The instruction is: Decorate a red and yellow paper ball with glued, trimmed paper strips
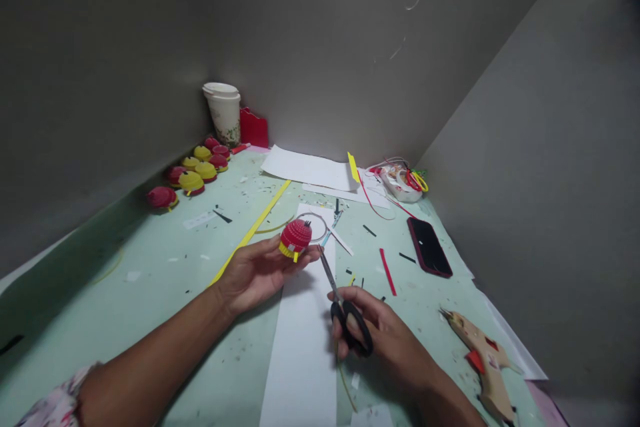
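Note:
My left hand (260, 273) holds a small dome-shaped paper figure (296, 236), red and ridged on top with a yellow fringed rim and a tiny yellow tab at the front. Black bits stick up from its crown. In my right hand (370, 320) are black-handled scissors (336, 290), fingers through the loops, with the blades looking closed and pointing up towards the left fingertips. The scissor tips are just right of the figure; whether they touch the fingertips I cannot tell. Beneath both hands lies a long white paper strip (303, 347).
Several similar red and yellow domes (191, 182) stand at the back left by a paper cup (223, 113). A yellow strip (255, 227) crosses the table. On the right lie a phone (429, 247), a glue gun (483, 360) and a red strip (387, 271). Grey walls enclose the back and right.

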{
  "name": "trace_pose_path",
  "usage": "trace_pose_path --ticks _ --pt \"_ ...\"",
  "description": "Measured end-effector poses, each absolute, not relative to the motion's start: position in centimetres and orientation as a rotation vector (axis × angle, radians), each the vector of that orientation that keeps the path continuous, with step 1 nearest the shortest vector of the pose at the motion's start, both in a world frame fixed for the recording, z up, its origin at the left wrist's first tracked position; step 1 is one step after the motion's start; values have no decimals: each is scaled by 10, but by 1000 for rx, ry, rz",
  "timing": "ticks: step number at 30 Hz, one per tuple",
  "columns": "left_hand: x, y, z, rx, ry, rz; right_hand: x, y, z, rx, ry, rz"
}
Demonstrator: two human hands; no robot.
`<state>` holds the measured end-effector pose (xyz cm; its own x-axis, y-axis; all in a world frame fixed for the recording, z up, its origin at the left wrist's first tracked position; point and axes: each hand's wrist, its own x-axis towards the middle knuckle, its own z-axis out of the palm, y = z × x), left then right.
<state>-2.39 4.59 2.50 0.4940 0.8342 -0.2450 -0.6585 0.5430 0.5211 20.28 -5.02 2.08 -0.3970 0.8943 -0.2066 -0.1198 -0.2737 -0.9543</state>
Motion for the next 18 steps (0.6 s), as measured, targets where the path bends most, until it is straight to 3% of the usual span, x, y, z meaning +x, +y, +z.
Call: trace_pose_path --ticks 18 --pt "-25 47 23 396 474 934 209 -50 33 -1145 -1283 1700"
